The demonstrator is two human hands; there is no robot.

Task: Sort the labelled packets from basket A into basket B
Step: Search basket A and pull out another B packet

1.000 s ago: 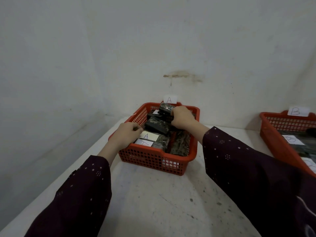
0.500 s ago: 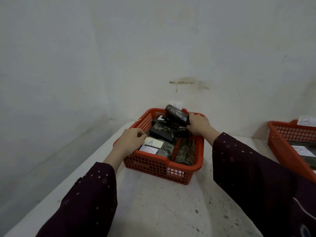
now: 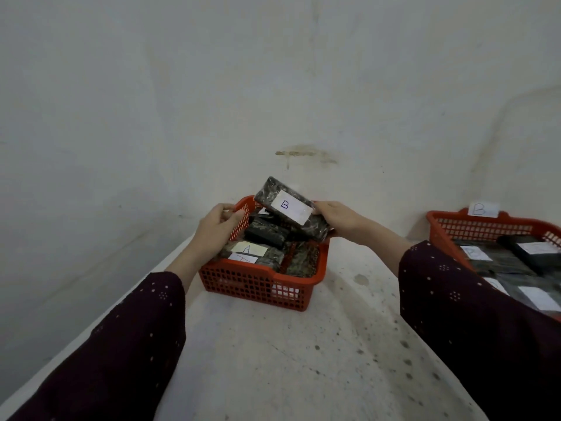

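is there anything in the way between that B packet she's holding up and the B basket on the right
Nothing visible blocks it. The right hand holds the B packet tilted above the A basket. Between it and the B basket lies only bare table; the right sleeve hangs lower, nearer the camera.

Right hand (image 3: pixel 337 218) gripping, raised, left hand (image 3: pixel 217 227) curled, both arms extended

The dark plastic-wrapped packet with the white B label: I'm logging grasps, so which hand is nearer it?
Right. The right hand grips the dark B-labelled packet; the left hand rests apart on the red basket's rim.
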